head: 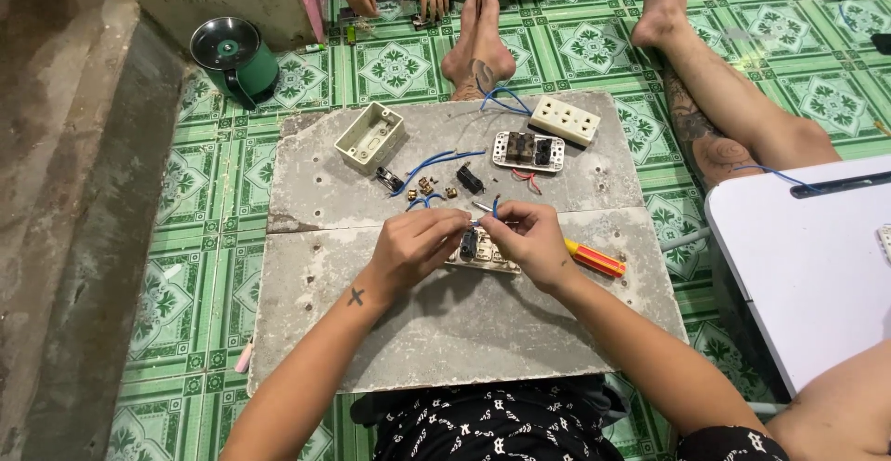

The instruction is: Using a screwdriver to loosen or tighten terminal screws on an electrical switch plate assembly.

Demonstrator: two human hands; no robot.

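Your forearms reach over the grey slab to meet mid-board: your left hand (pixel 413 246) and right hand (pixel 531 241) both pinch a short blue wire (pixel 495 207) just above the switch plate (pixel 483 253). Grip looks fingertip-thin, so a tug could flick the wire loose. The small brass screws (pixel 427 185) lie loose nearby; a careless wrist could scatter them. The red-and-yellow screwdriver (pixel 596 259) beside your right wrist might roll.
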